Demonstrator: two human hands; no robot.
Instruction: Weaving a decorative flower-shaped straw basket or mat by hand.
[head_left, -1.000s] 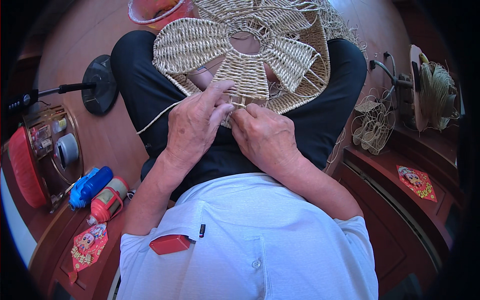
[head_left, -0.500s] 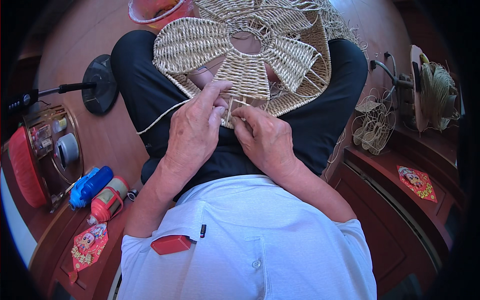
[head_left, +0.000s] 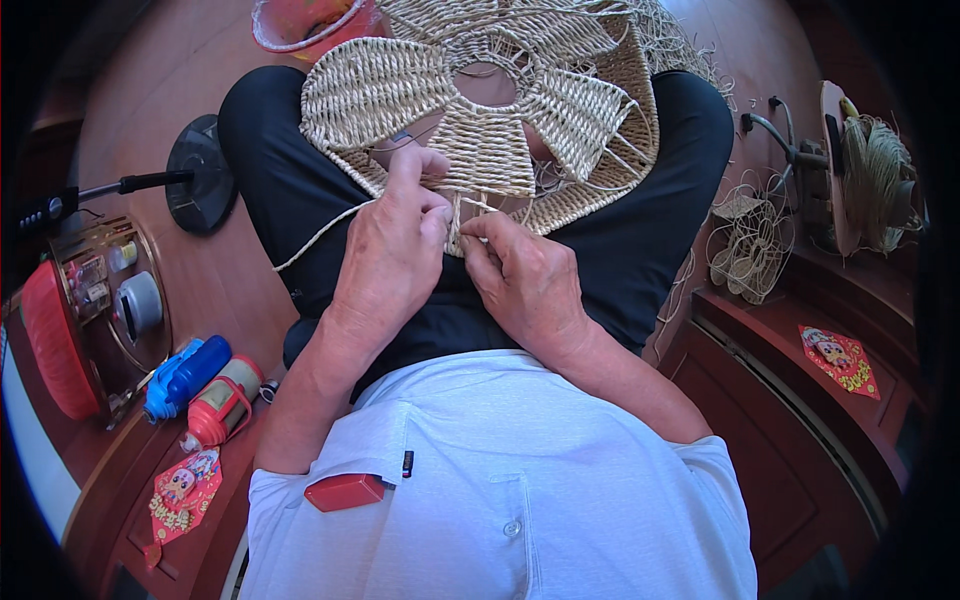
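A woven straw piece with petal-shaped panels around a round hole (head_left: 375,88) lies over a straw basket (head_left: 600,195) on my lap. At the near panel's lower edge, bare cords hang down between my hands. My left hand (head_left: 392,240) is closed at these cords, index finger bent above the thumb; its fingertips are partly hidden. A loose straw cord (head_left: 318,238) runs out from behind it to the left. My right hand (head_left: 528,278) pinches a straw cord between thumb and index finger, just below the panel.
Beyond my left knee stands a red bucket (head_left: 310,30). A black round stand base (head_left: 200,172), a blue bottle (head_left: 188,375) and a red-and-beige flask (head_left: 222,400) are at left. Straw strands lie heaped (head_left: 675,45) at the far right; a cord bundle (head_left: 872,180) hangs right.
My left index finger has lifted and curled away from the panel's edge. The right hand has shifted slightly left, still pinching cord. The woven piece has moved slightly left in view.
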